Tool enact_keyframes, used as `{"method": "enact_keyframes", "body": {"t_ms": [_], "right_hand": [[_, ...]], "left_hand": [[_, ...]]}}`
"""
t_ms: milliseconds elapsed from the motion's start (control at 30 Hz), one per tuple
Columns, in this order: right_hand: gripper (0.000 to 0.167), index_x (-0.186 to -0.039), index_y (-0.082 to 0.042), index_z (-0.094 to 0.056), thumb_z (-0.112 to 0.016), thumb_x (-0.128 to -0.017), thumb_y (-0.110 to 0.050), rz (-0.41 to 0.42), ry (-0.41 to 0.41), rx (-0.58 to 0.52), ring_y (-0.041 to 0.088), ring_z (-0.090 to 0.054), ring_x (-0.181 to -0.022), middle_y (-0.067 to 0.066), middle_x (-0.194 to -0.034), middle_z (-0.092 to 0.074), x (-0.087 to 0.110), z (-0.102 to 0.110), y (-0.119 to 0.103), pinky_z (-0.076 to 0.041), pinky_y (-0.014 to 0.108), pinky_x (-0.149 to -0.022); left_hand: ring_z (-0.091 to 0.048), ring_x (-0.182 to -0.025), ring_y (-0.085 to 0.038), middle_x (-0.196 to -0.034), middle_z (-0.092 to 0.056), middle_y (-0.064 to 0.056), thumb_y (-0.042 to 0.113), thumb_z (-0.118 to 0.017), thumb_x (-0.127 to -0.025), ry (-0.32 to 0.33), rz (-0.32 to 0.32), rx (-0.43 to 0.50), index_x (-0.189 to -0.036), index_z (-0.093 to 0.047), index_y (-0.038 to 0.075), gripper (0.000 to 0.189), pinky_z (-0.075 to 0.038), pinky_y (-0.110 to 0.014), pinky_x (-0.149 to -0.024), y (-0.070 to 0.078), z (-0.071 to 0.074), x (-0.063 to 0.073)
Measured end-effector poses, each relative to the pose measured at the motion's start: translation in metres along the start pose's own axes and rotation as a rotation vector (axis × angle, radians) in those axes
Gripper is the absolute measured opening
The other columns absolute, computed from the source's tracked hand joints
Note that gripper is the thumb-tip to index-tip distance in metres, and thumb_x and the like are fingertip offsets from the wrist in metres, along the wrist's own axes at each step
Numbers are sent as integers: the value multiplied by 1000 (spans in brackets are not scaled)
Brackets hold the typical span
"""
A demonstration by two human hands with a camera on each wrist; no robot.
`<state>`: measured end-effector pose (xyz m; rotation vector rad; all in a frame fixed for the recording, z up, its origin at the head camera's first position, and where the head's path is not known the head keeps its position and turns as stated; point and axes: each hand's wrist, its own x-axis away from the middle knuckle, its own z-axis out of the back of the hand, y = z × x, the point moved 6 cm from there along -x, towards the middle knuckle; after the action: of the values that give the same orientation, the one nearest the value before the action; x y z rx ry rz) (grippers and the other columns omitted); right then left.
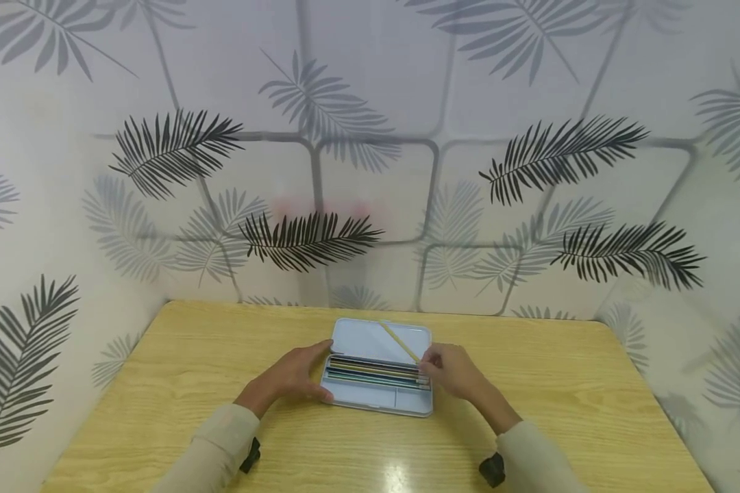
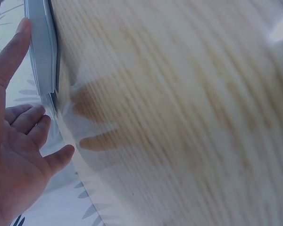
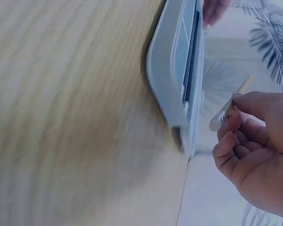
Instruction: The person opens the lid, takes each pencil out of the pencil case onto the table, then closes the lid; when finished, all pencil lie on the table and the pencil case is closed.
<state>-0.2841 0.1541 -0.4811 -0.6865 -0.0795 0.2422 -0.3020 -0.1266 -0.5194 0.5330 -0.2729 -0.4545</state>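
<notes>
A light blue pencil case [image 1: 362, 394] lies unfolded on the table, its lid [image 1: 354, 337] tipped back at the far side. Several coloured pencils [image 1: 370, 373] lie lengthwise in its tray. My right hand [image 1: 453, 370] pinches a yellow pencil [image 1: 399, 341] between thumb and fingers near its pale blunt end, above the case's right part. That pencil slants up leftward across the lid in the head view. My left hand [image 1: 292, 373] spans the case's left end, thumb at the near corner and fingers toward the lid. In the left wrist view its fingers are spread and loose.
The case stands on a wood-grain table [image 1: 253, 438]. A pale curtain [image 1: 370, 178] with dark leaf prints hangs beyond the table's far edge and at both sides. The tray's front section has a small divider [image 1: 396, 397].
</notes>
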Motion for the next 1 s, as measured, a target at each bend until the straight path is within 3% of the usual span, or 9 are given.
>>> {"method": "enact_keyframes", "body": {"t_ms": [133,233,400,533,767,1000], "right_hand": [[9,-82,-7,-69,-65,-87,-14,-60,57,-56,13,-62,-79,1,-80,-68,15,12,20,-55,33,-73],[14,-84,-5,-71,-63,-87,-16,-119,74,-109,14,-62,-75,2,-77,-68,27,18,34,-55,32,-66],[25,-65,-2,-67,-62,-86,-15,-258,89,-173,8,-45,-51,-4,-54,-54,42,24,56,-39,20,-48],[34,-51,-4,-59,-63,-84,-15,-330,98,-146,9,-33,-45,-5,-44,-46,51,27,67,-29,18,-47],[19,-61,-3,-71,-68,-77,-14,-398,115,-83,11,-53,-51,1,-55,-65,61,27,80,-43,22,-48],[10,-68,-1,-71,-68,-74,-8,-401,109,-50,14,-60,-52,4,-55,-66,64,25,83,-50,23,-48]], "left_hand": [[-34,-140,-31,-153,-35,-10,49,-84,-63,4,2,6,-150,-29,10,110,-32,-47,-114,1,0,1],[-34,-140,-31,-153,-35,-10,49,-84,-63,7,1,16,-149,-30,9,110,-32,-47,-114,2,1,2],[-33,-141,-30,-153,-34,-9,50,-84,-63,0,0,19,-150,-28,10,111,-31,-47,-115,1,1,2],[-33,-141,-30,-154,-33,-8,50,-84,-63,-2,-1,21,-150,-28,10,111,-31,-47,-115,2,1,1],[-34,-140,-31,-153,-34,-10,49,-84,-63,-1,9,31,-150,-29,10,110,-32,-48,-114,2,1,1],[-34,-140,-31,-153,-34,-9,49,-84,-63,-1,16,32,-150,-29,11,110,-32,-49,-114,2,2,2]]}}
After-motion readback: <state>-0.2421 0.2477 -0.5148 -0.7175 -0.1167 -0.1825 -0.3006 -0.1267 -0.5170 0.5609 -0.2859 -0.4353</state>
